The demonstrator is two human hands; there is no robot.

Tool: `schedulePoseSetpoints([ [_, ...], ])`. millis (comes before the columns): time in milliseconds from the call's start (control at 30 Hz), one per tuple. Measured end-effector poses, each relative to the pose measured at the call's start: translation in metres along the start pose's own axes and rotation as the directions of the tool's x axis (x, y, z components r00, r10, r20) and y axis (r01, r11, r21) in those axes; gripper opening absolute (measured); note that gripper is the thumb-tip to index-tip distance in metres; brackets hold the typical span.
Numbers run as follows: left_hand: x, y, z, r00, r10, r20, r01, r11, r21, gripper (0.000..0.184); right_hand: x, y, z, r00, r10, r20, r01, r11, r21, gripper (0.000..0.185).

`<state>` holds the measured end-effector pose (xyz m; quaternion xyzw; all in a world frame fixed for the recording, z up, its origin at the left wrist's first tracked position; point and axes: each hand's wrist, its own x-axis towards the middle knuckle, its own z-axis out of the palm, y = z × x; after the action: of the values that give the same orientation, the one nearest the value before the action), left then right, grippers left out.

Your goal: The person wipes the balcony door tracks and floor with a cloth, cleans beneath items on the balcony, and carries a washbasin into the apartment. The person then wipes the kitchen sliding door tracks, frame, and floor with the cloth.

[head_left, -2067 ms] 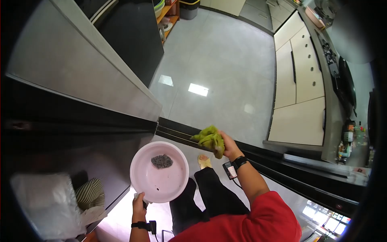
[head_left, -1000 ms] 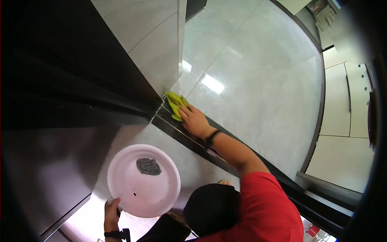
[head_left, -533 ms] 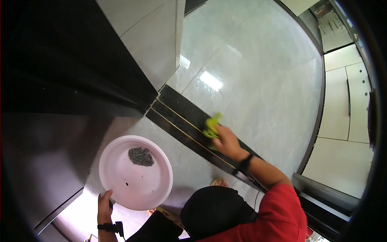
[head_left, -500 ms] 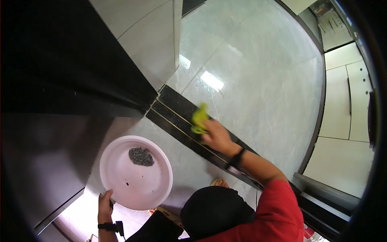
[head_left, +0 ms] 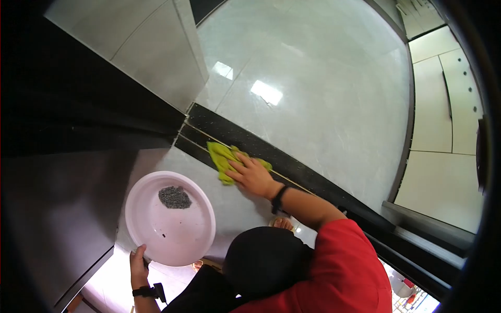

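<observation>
A yellow-green cloth (head_left: 223, 159) lies spread across the gold-lined black door sill, its near corner over the grey tile. My right hand (head_left: 254, 176) rests palm down on this cloth, fingers stretched and apart, pressing it. At lower left, my left hand (head_left: 139, 264) grips the rim of a pale pink basin (head_left: 195, 229), thumb at the edge; its other fingers are mostly hidden. Inside the basin sit a grey speckled clump (head_left: 175, 197), perhaps a scouring pad, and a small dark bit (head_left: 163, 236).
The black door sill (head_left: 308, 180) runs diagonally between two tiled floors. Beyond it spreads shiny pale tile (head_left: 323, 99). Dark panels (head_left: 68, 198) stand at left, cream cabinets (head_left: 430, 115) at right. A foot (head_left: 282, 224) shows near the sill, beside a dark-covered head (head_left: 269, 263).
My right hand has moved left and down along the sill. The cloth, bunched and blurred before, is now spread flat under it. My left hand stays at the basin rim; the view has shifted slightly.
</observation>
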<state>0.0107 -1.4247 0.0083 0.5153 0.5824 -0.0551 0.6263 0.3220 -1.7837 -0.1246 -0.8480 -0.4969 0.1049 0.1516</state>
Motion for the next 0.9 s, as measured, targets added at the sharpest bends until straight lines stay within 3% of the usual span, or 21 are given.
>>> schedulePoseSetpoints([
  [200, -0.007, 0.012, 0.000, 0.998, 0.046, 0.031, -0.046, 0.999, 0.002, 0.041, -0.217, -0.014, -0.014, 0.953, 0.286, 0.099, -0.281, 0.958, -0.063, 0.045],
  [367, -0.005, 0.015, -0.010, 0.994, 0.080, 0.073, -0.087, 0.992, 0.094, 0.036, -0.323, -0.039, -0.019, 0.814, 0.565, 0.137, -0.569, 0.822, -0.010, 0.049],
  [467, -0.005, 0.015, -0.013, 0.994, 0.082, 0.075, -0.093, 0.985, 0.145, 0.037, -0.317, -0.040, -0.029, 0.741, 0.671, -0.031, -0.651, 0.729, 0.209, 0.052],
  [500, -0.008, 0.012, -0.008, 0.987, 0.154, 0.055, -0.160, 0.976, 0.149, 0.034, -0.303, -0.037, -0.042, 0.695, 0.701, -0.159, -0.658, 0.710, 0.252, 0.053],
  [600, 0.001, 0.018, -0.016, 0.991, 0.066, 0.117, -0.089, 0.975, 0.202, 0.033, -0.271, -0.018, -0.083, 0.502, 0.775, -0.383, -0.742, 0.614, 0.270, 0.050],
  [667, 0.001, 0.020, -0.017, 0.992, 0.034, 0.119, -0.052, 0.987, 0.149, 0.032, -0.274, 0.011, -0.094, 0.385, 0.780, -0.494, -0.851, 0.508, 0.137, 0.044],
  [733, 0.000, 0.019, -0.013, 0.992, 0.048, 0.116, -0.064, 0.988, 0.141, 0.036, -0.290, 0.047, -0.093, 0.173, 0.950, -0.261, -0.964, 0.218, 0.151, 0.037],
  [767, -0.001, 0.018, -0.014, 0.992, 0.046, 0.121, -0.063, 0.988, 0.140, 0.036, -0.299, 0.060, -0.087, 0.171, 0.949, -0.264, -0.966, 0.215, 0.146, 0.037],
  [833, 0.002, 0.013, -0.018, 0.996, 0.035, 0.079, -0.045, 0.989, 0.140, 0.039, -0.313, 0.084, -0.066, -0.240, 0.966, -0.093, -0.969, -0.244, -0.031, 0.033],
  [900, 0.001, 0.012, -0.020, 0.992, 0.049, 0.117, -0.066, 0.987, 0.145, 0.039, -0.332, 0.085, -0.026, -0.281, 0.958, -0.054, -0.959, -0.282, -0.016, 0.032],
])
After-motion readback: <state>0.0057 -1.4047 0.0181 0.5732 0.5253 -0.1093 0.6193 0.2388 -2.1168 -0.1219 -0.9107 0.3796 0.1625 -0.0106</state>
